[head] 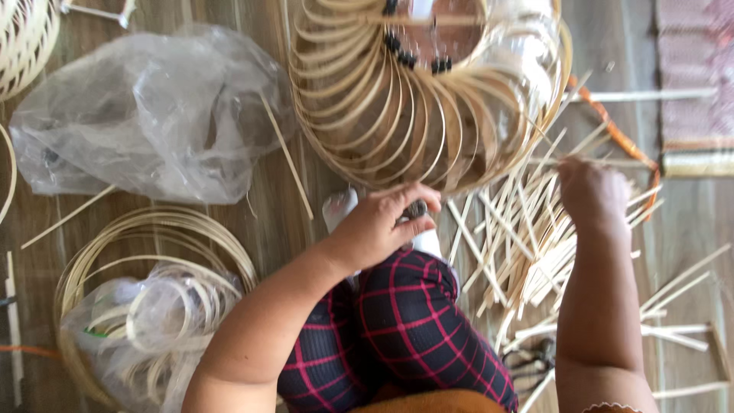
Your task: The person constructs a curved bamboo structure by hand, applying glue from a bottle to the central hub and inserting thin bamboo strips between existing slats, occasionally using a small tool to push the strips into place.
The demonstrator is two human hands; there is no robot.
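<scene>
A round frame of bent bamboo strips [405, 99] stands on the wooden floor ahead of me. My left hand [380, 226] is closed on its lower rim, where a small dark object shows between my fingers. My right hand [590, 191] pinches a thin bamboo stick [604, 161] that points toward the frame's right side. Beneath that hand lies a loose heap of short bamboo sticks [520, 237]. My knee in dark red-checked cloth [413, 321] sits between my arms.
A crumpled clear plastic bag [145, 115] lies at the left. Coiled bamboo hoops [153, 229] hold another plastic bag [145, 329] at lower left. A woven basket [23, 38] sits top left. An orange strip [619, 138] curves at right. Scissors [531, 359] lie near my right forearm.
</scene>
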